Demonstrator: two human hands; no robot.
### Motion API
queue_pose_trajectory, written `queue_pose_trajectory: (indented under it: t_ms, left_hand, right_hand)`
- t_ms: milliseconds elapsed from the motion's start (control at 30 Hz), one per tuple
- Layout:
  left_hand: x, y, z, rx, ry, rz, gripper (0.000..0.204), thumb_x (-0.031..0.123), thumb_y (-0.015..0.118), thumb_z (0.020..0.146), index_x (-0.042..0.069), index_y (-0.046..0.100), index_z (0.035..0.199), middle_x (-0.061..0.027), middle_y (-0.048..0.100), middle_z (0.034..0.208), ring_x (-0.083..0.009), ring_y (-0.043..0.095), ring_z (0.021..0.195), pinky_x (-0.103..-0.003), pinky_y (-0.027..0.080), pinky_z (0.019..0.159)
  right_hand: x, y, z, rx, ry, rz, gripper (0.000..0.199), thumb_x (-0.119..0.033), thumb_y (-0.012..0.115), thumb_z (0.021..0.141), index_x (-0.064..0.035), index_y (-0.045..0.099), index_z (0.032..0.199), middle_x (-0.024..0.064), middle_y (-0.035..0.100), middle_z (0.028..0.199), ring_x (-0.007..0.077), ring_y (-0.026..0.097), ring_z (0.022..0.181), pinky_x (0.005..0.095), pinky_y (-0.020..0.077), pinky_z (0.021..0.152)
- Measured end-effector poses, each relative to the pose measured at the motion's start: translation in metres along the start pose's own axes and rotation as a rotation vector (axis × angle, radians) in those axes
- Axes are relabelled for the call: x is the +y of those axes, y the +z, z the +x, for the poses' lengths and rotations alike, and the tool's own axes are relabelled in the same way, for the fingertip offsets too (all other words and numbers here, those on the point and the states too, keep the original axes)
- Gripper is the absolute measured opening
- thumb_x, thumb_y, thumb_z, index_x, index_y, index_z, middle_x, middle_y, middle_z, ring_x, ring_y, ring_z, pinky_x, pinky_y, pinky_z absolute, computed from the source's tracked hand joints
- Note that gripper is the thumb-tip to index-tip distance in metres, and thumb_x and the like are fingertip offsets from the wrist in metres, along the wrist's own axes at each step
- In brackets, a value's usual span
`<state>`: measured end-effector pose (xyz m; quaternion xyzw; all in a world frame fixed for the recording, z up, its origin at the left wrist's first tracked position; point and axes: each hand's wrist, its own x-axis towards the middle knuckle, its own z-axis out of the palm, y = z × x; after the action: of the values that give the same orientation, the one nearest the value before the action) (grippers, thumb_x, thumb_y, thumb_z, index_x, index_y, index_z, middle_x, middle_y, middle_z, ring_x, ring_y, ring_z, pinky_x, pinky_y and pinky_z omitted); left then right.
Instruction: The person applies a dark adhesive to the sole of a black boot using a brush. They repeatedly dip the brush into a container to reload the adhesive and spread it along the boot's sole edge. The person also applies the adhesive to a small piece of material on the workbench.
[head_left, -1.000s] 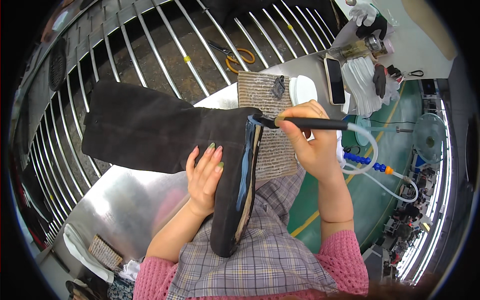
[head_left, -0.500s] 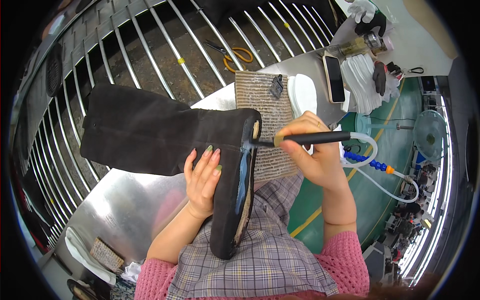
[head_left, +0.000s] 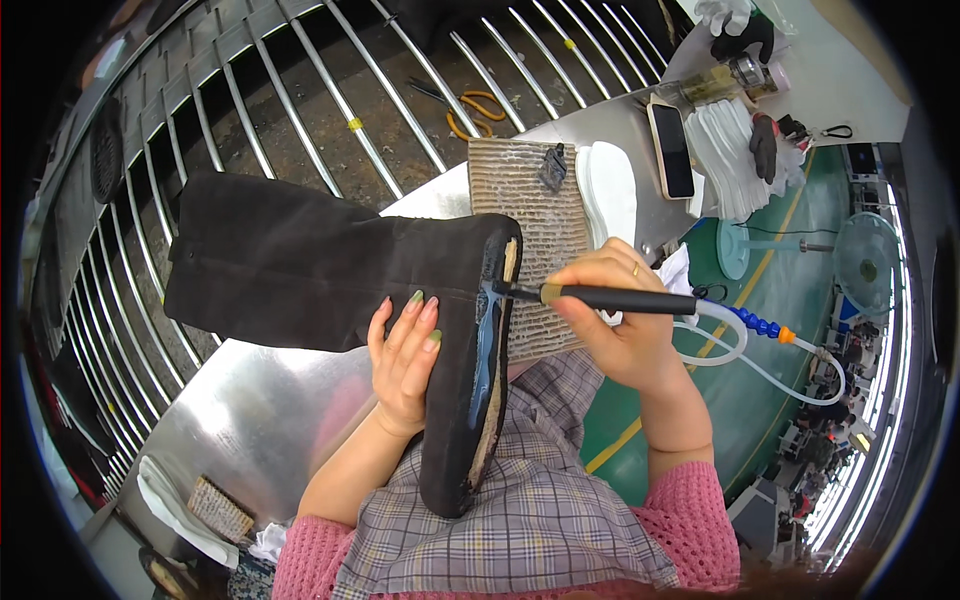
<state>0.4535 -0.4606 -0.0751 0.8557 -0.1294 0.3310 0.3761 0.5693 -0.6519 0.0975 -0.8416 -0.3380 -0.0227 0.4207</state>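
A tall black suede boot point(head_left: 300, 262) lies on its side, its shaft pointing left and its foot running down toward my lap. My left hand point(head_left: 402, 370) rests on the boot near the ankle, fingers stretched over the suede and slightly apart. Along the lower edge of the foot runs a wet bluish strip of glue point(head_left: 484, 350). In my right hand point(head_left: 625, 320) is a black-handled glue brush point(head_left: 620, 299) fed by a clear tube point(head_left: 735, 345). Its tip touches the upper end of the glue strip, beside the sole edge.
Under the boot's foot lies a corrugated cardboard pad point(head_left: 530, 190). White insoles point(head_left: 607, 185), a phone point(head_left: 670, 150) and a stack of white liners point(head_left: 722, 155) are to the right. Metal rollers point(head_left: 290, 110) fill the far left; orange-handled scissors point(head_left: 480, 112) lie among them.
My right hand has dipped slightly, and the brush handle now slants down to the right. The tube has swung lower. The boot and my left hand have stayed nearly still.
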Motion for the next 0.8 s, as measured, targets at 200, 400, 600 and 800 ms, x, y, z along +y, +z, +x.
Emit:
queue_pose_trajectory:
  t_ms: [200, 400, 600, 800]
  left_hand:
    - [0.010, -0.008, 0.024, 0.108, 0.017, -0.081, 0.029, 0.002, 0.056, 0.090, 0.005, 0.045, 0.117, -0.0233, 0.062, 0.120, -0.0384, 0.060, 0.114, -0.061, 0.036, 0.102]
    - [0.015, -0.013, 0.032, 0.080, 0.001, -0.092, 0.032, -0.001, 0.057, 0.089, 0.005, 0.045, 0.118, -0.0223, 0.062, 0.120, -0.0375, 0.060, 0.115, -0.061, 0.036, 0.101]
    - [0.013, -0.009, 0.031, 0.097, 0.007, -0.069, 0.034, -0.004, 0.058, 0.087, 0.006, 0.045, 0.118, -0.0212, 0.062, 0.119, -0.0367, 0.060, 0.115, -0.061, 0.036, 0.101]
    - [0.013, -0.008, 0.028, 0.082, 0.005, -0.072, 0.035, -0.004, 0.059, 0.087, 0.006, 0.045, 0.118, -0.0203, 0.063, 0.119, -0.0364, 0.060, 0.115, -0.061, 0.037, 0.101]
  right_hand:
    - [-0.011, -0.005, -0.012, -0.152, 0.061, 0.228, 0.014, -0.012, 0.076, 0.078, -0.0061, 0.067, 0.087, 0.0047, 0.065, 0.077, 0.0194, 0.053, 0.062, 0.0310, 0.0410, 0.057]
    - [0.001, 0.001, -0.010, -0.022, 0.335, 0.254, 0.014, -0.017, 0.073, 0.084, -0.0039, 0.068, 0.086, 0.0021, 0.064, 0.075, 0.0109, 0.044, 0.059, 0.0260, 0.0323, 0.051]
    - [-0.002, 0.000, 0.001, 0.002, 0.030, -0.064, 0.018, -0.013, 0.079, 0.075, -0.0051, 0.066, 0.084, 0.0065, 0.065, 0.077, 0.0216, 0.058, 0.065, 0.0311, 0.0437, 0.055]
    - [-0.017, -0.004, -0.001, -0.086, -0.002, -0.087, 0.021, -0.015, 0.080, 0.074, -0.0065, 0.067, 0.086, 0.0046, 0.066, 0.078, 0.0213, 0.059, 0.067, 0.0299, 0.0470, 0.057]
